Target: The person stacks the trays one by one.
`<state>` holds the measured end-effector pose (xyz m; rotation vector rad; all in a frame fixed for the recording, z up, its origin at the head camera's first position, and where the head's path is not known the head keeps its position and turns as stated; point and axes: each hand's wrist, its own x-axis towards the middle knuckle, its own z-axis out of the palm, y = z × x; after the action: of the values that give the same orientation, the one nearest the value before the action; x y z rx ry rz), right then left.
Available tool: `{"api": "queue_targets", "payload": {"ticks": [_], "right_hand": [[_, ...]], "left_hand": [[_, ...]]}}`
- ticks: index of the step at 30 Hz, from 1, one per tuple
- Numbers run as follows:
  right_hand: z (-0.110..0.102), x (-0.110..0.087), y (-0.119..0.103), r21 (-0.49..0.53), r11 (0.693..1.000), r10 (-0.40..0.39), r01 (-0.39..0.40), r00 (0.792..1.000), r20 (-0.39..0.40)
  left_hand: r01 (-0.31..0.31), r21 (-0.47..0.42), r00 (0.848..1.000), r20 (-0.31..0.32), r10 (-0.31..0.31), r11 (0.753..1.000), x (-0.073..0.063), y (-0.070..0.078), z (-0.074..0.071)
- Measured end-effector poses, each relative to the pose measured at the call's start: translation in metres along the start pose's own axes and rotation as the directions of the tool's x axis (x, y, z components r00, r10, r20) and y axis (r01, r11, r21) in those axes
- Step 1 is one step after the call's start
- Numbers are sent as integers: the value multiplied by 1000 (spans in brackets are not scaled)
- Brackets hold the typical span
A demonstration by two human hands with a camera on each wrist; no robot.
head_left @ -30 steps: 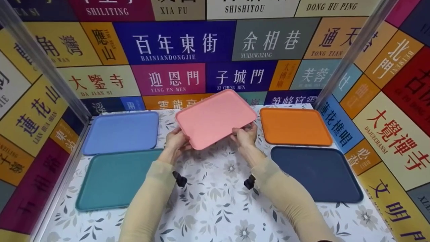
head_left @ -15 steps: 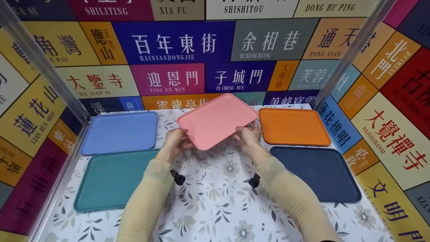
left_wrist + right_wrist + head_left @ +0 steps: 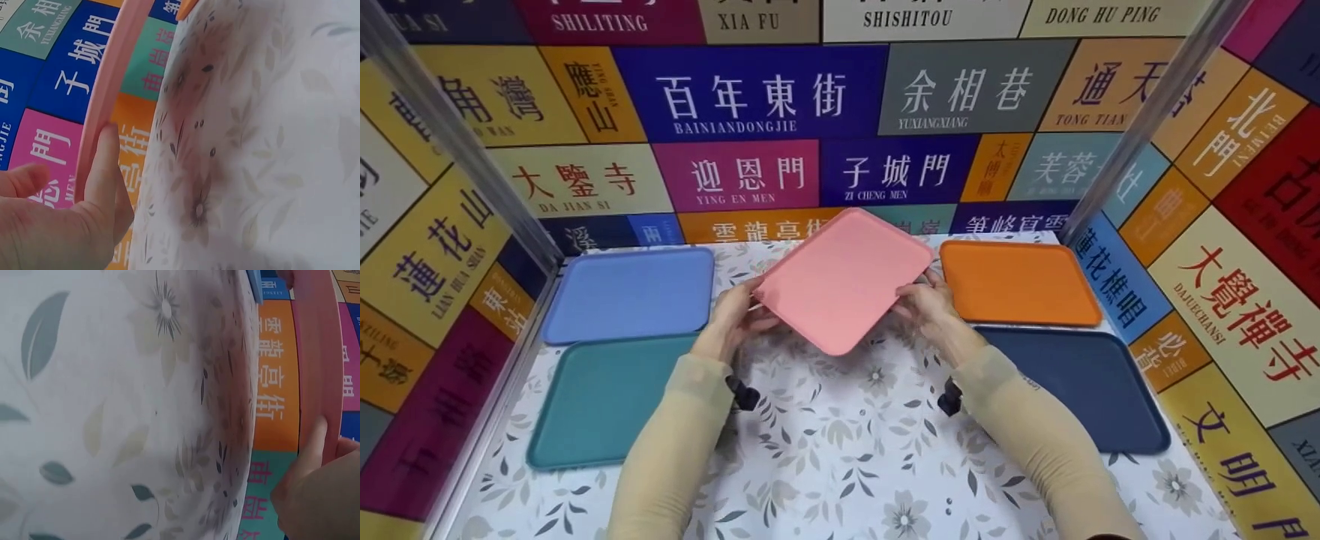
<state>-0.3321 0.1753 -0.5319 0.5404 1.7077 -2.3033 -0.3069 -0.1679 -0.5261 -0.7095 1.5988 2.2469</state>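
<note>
A pink rectangular tray (image 3: pixel 847 281) hangs above the table in the middle of the head view, turned so one corner points at the wearer. My left hand (image 3: pixel 739 311) holds its left corner, and my right hand (image 3: pixel 926 307) grips the edge at the right. In the left wrist view the left hand (image 3: pixel 62 225) has its fingers against the underside of the tray (image 3: pixel 107 84), with the thumb on the other side. The right wrist view shows the right hand (image 3: pixel 323 492) at the tray's rim (image 3: pixel 320 354), fingertips partly hidden.
On the floral-covered table (image 3: pixel 840 465) lie a periwinkle tray (image 3: pixel 630 292) and a teal tray (image 3: pixel 592 405) at left. An orange tray (image 3: pixel 1020 281) and a navy tray (image 3: pixel 1095 390) lie at right. Sign-printed panels (image 3: pixel 757 94) and metal posts (image 3: pixel 472 135) enclose the back and sides.
The pink tray has turned counterclockwise, its near corner swinging right and toward the wearer. My hands have moved a little farther apart; the other trays stay put.
</note>
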Motion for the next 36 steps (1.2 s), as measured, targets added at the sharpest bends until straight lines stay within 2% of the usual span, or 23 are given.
{"api": "queue_targets", "payload": {"ticks": [3, 6, 13, 19, 21, 25, 36], "right_hand": [[-6, 1, -5, -54, 998, 36, -34, 999, 38], [-12, 3, -8, -101, 994, 57, -49, 995, 78], [-19, 9, -12, -137, 990, 70, -43, 978, 199], [-25, 12, -11, -199, 978, 100, -55, 969, 224], [-26, 12, -11, -205, 977, 102, -56, 970, 221], [-25, 13, -13, -188, 981, 96, -53, 970, 225], [-18, 8, -13, -224, 974, 84, -24, 961, 262]], "left_hand": [[-7, 118, 999, 37, 3, 993, 1, 2, -5], [-7, 229, 997, 73, -11, 973, 1, 4, -8], [6, 349, 984, 165, -68, 937, 2, 10, -8], [-40, 499, 963, 250, -100, 866, 0, 15, -12], [-53, 516, 961, 260, -98, 855, 0, 15, -13], [-63, 510, 963, 257, -82, 858, 0, 13, -13], [-49, 388, 976, 216, -40, 920, 2, 9, -9]]}}
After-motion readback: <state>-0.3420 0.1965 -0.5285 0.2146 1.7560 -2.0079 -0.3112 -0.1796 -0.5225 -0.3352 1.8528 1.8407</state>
